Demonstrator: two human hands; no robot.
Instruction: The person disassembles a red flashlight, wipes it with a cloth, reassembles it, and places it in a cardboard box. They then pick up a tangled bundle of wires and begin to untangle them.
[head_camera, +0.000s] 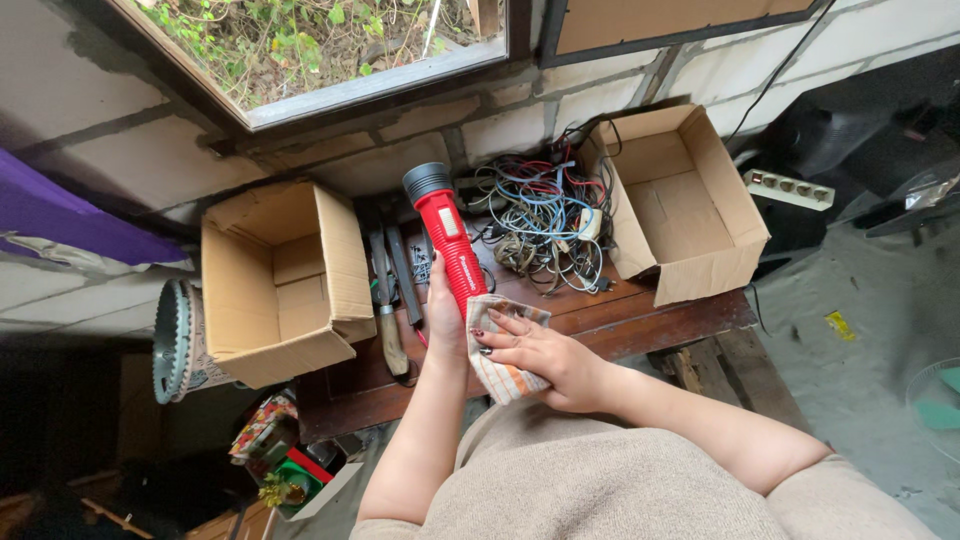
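Note:
My left hand (443, 322) grips the lower end of a red flashlight (449, 243) with a dark grey head, holding it up over a dark wooden table (640, 318). My right hand (535, 355) presses a white cloth (497, 368) with orange stripes against the flashlight's handle. The cloth wraps around the base of the flashlight, hiding its end.
An open cardboard box (276, 283) stands at the left, another open cardboard box (680, 205) at the right. A tangle of cables (543, 220) and several hand tools (390, 290) lie between them. A white power strip (788, 189) rests at the far right; a window (320, 45) is above.

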